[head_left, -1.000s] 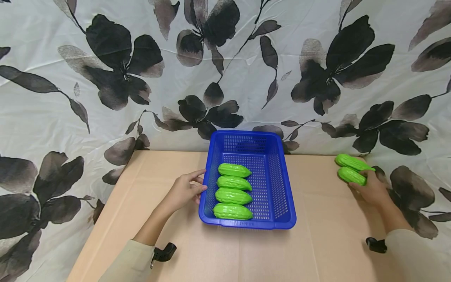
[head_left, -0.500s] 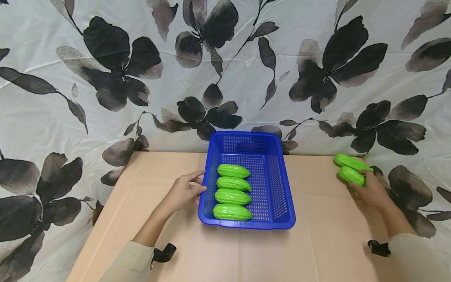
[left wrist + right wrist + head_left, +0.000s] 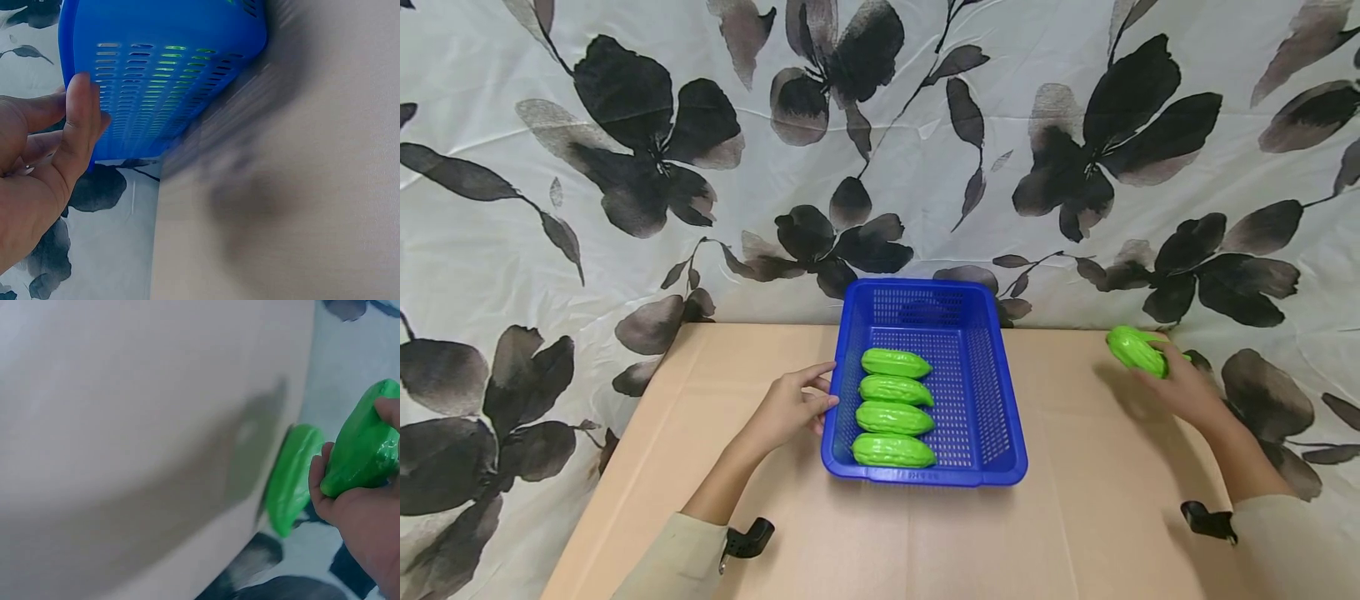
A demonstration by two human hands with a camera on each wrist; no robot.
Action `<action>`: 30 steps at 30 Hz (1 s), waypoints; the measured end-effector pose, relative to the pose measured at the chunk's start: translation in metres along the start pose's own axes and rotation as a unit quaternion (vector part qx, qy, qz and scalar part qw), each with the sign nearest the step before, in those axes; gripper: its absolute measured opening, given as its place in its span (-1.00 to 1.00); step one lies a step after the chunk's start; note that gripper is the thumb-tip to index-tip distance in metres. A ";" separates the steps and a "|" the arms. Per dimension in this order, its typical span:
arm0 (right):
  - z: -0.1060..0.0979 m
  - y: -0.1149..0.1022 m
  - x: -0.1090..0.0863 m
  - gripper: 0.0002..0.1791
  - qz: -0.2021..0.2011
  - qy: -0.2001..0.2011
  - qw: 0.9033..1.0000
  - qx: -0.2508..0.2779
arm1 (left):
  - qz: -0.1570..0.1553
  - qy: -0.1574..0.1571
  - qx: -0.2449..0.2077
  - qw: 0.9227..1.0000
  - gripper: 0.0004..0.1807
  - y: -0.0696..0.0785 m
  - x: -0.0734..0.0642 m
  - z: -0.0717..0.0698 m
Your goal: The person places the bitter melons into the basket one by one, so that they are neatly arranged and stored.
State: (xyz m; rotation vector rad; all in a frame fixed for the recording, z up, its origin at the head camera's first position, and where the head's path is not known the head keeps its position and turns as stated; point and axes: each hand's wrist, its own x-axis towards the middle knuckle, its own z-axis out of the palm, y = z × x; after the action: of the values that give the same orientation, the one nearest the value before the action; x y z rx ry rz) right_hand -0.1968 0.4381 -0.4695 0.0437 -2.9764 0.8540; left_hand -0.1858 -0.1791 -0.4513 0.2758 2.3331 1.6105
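Green gourd [image 3: 1135,350]: in the right hand, raised off the table near its back right corner, well apart from the basket.
Right hand [image 3: 1187,387]: grasping that gourd, thumb and fingers curled round it; head view shows the near end going under the hand.
Right wrist view: adds a loose gourd [image 3: 292,481] lying along the table edge, beside and beneath the held one; head view has it mostly hidden behind hand and held gourd. Long arm shadow on the tabletop, blurry.
Basket [image 3: 925,477]: blue, on the table [image 3: 1075,517], near the back edge.
Basket gourds [image 3: 895,417]: four, side by side in a column along the left half, tips to the right; head view only gets them whole.
Left wrist view: slotted outer wall of the basket, green showing through the slots.
Left hand [image 3: 790,408]: at the basket's left rim, fingers loosely bent, fingertips touching it, not clenched.
Arms: both reach forward, left angled inward, right stretched far out to the side; pale sleeves [image 3: 673,554], black wrist devices [image 3: 750,537].
Backdrop: white cloth [image 3: 1000,50], dark flower print.
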 end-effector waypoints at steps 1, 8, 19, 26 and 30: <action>-0.002 -0.006 0.001 -0.26 0.004 -0.007 1.000 0.002 | 0.000 0.000 0.000 1.000 -0.34 0.000 0.000 0.000; -0.010 -0.048 0.014 -0.18 0.021 -0.062 0.997 0.034 | 0.001 0.000 -0.002 1.000 -0.34 0.000 -0.002 -0.001; -0.014 -0.105 0.039 -0.28 -0.016 -0.095 0.993 0.074 | 0.005 0.002 0.000 1.000 -0.34 0.000 -0.002 0.001; -0.016 -0.142 0.057 -0.30 -0.033 -0.134 0.985 0.101 | 0.007 0.003 0.001 1.000 -0.34 0.000 -0.002 0.000; -0.016 -0.161 0.068 -0.29 -0.041 -0.143 0.982 0.118 | 0.009 0.003 0.002 1.000 -0.33 0.000 -0.001 0.001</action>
State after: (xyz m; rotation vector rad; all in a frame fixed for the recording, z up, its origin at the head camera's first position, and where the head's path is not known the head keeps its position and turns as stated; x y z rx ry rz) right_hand -0.2580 0.3090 -0.3675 0.3221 -3.0813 1.2850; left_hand -0.1843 -0.1786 -0.4513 0.2935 2.3445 1.6164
